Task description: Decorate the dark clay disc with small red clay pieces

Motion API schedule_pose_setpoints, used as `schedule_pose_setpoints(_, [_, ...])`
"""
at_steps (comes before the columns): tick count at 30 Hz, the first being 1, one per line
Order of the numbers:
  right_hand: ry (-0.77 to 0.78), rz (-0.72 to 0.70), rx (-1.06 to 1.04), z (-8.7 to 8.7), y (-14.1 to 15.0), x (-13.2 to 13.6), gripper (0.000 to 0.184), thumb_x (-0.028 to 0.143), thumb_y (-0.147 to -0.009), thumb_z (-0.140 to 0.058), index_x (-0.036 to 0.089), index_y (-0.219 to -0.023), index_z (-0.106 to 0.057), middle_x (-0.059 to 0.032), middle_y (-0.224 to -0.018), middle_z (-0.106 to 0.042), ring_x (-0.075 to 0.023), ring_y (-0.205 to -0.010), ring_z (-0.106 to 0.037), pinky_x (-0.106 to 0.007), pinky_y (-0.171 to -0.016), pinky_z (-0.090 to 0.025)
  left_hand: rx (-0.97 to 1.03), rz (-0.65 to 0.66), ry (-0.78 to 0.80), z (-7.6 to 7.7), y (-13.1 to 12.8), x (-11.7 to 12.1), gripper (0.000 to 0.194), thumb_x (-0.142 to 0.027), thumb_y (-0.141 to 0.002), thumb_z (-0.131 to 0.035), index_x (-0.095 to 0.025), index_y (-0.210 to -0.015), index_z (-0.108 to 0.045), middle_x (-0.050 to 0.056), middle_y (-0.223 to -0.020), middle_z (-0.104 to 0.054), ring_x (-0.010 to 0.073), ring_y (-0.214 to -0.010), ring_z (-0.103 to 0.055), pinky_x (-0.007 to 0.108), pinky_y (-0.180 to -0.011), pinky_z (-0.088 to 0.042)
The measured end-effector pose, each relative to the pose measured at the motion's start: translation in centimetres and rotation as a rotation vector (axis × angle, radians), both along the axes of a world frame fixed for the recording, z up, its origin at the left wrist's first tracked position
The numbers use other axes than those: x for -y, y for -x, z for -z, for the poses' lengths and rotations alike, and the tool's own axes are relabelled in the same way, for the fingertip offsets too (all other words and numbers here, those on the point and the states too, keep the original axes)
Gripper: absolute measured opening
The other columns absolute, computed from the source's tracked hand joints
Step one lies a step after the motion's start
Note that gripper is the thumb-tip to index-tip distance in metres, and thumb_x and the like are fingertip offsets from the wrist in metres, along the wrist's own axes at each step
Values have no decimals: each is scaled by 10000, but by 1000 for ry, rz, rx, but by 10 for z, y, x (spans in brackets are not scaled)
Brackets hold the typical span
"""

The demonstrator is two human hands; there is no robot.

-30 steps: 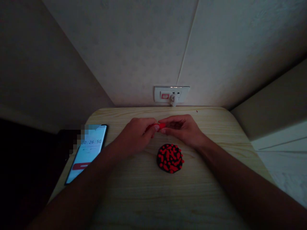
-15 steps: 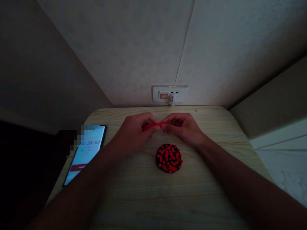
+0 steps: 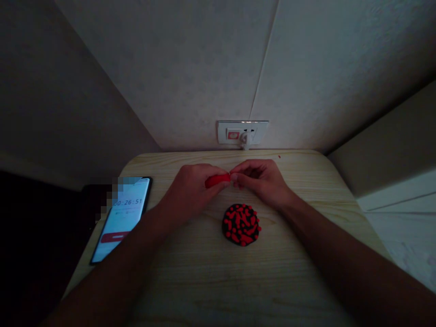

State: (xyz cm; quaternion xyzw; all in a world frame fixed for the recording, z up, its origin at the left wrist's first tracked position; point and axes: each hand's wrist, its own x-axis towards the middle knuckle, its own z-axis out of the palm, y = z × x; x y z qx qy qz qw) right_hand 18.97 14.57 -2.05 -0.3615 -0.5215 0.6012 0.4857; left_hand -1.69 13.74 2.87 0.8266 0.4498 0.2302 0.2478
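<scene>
A lump of red modelling clay (image 3: 218,180) is pinched between the thumb and fingers of my left hand (image 3: 192,188). At the lump's right end, my right hand (image 3: 260,179) is closed in a pinch, with a little red showing at its fingertips. The fingers hide how much clay the right hand has. Just in front of both hands, a round black disc (image 3: 241,225) lies on the table, covered with small red dots and short wavy strips.
Under the left forearm's outer side lies a phone (image 3: 127,211) with a running timer. A tiny red crumb (image 3: 279,156) rests near the back edge of the wooden table (image 3: 211,281). A wall socket (image 3: 242,132) with a plug is just behind the table.
The red clay looked stretched across both hands' fingertips earlier. Now it is a thicker lump in the left hand, and the right fingertips sit slightly apart at its end.
</scene>
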Motion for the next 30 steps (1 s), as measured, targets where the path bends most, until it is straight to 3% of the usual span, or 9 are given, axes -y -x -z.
schedule_pose_setpoints(8, [31, -24, 20, -2, 2, 4, 260, 281, -662, -963, 179, -830, -792, -22, -821, -808, -138, -743, -737, -258, -730, -595, -36, 86, -96, 2, -1, -1, 269, -224, -1015, -557, -151, -1095, -803, 76, -933, -775, 224, -836, -701, 330, -755, -502])
schedule_pose_setpoints(14, [28, -39, 16, 0, 1, 0, 278, 329, -703, -943, 159, -849, -778, -16, -708, -772, -135, -640, -710, -261, -637, -593, -6, 99, -91, 4, 1, -2, 251, -234, -1018, -552, -167, -1031, -793, 69, -957, -791, 235, -867, -720, 345, -784, -526])
schedule_pose_setpoints(17, [22, -24, 6, 1, 0, -2, 299, 353, -692, -947, 159, -837, -773, -6, -686, -754, -129, -610, -689, -259, -609, -584, 17, 70, -101, 3, 1, -1, 204, -274, -964, -669, -166, -1114, -757, 72, -1075, -801, 242, -945, -731, 347, -848, -531])
schedule_pose_setpoints(20, [25, -26, 7, 0, 0, -2, 316, 360, -674, -956, 156, -836, -777, -1, -672, -745, -123, -594, -679, -248, -588, -578, 47, 22, -102, 2, 1, 0, 164, -283, -931, -728, -173, -1051, -745, 37, -1016, -807, 212, -892, -738, 311, -836, -533])
schedule_pose_setpoints(23, [34, -45, 11, -2, 1, 0, 311, 360, -690, -950, 155, -858, -789, -13, -691, -760, -129, -621, -700, -251, -613, -594, 44, 18, -79, 1, 1, 0, 92, -256, -950, -696, -190, -971, -757, 7, -930, -805, 188, -820, -732, 285, -780, -524])
schedule_pose_setpoints(30, [72, -88, -20, -2, 1, 1, 309, 330, -701, -949, 160, -918, -807, -36, -756, -805, -150, -685, -754, -280, -690, -637, 65, 5, -15, 0, 1, 0, 126, -259, -958, -669, -188, -994, -767, 19, -941, -809, 197, -825, -731, 294, -769, -512])
